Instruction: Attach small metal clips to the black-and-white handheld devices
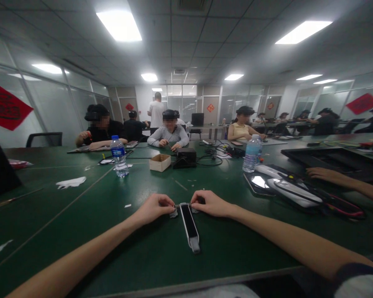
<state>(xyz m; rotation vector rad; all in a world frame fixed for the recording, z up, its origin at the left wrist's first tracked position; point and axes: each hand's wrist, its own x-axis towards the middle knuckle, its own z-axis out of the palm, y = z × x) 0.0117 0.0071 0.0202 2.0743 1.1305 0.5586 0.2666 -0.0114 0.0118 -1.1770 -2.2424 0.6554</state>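
Note:
A slim, long device (pixel 189 225) with a black face, a white edge and a grey near end lies on the green table (pixel 118 256), pointing toward me. At the left of its far end is my left hand (pixel 153 208), thumb and fingers pinched together. My right hand (pixel 209 203) pinches in the same way on the opposite side. Small greyish scraps (pixel 173 213) show under the left fingertips, and a similar grey scrap (pixel 194 210) is by the right ones. What exactly either pinch holds is too small to make out.
Water bottles (pixel 119 157) (pixel 251 154) stand left and right. Ahead are a small open box (pixel 160 162), a black block (pixel 185 158) and tangled cables (pixel 225 149). White-and-black gear (pixel 294 192) lies at right, near another person's hand (pixel 325 174). Several people sit beyond.

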